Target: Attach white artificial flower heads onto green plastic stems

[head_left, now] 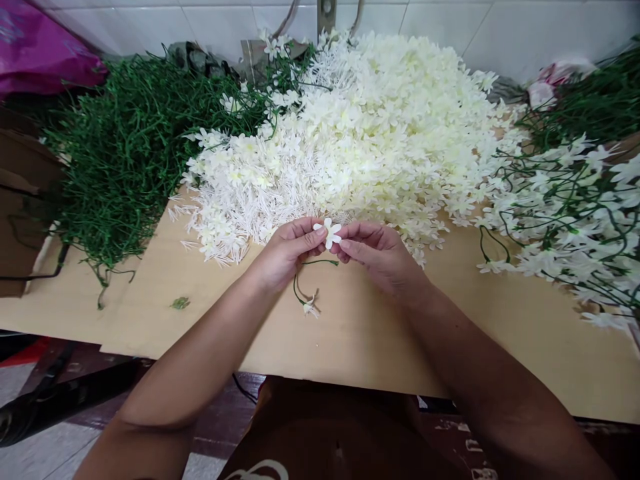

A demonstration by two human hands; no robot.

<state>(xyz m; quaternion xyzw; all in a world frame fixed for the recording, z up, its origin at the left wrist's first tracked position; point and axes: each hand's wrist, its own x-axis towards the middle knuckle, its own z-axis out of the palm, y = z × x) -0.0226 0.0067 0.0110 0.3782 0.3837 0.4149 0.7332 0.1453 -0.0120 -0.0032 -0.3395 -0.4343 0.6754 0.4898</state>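
Observation:
Between my two hands, over the middle of the table, is a white artificial flower [329, 233] with its petals spread. My left hand [295, 247] is closed, thumb and fingers pinching the flower from the left. From the right, my right hand [377, 253] pinches it too, fingers curled at its petals. A green stem [323, 262] shows just below my fingers; whether it joins the held flower is hard to tell. Lower down, a small white blossom [311, 307] on a curved green stem hangs or lies close above the board.
Behind my hands rises a big heap of white blossoms [380, 127]. Green stems [130, 140] are piled at the left, and stemmed white flowers [575, 227] at the right. A small green scrap [180, 303] lies on the tan board [200, 333]. A pink bag [45, 53] sits back left.

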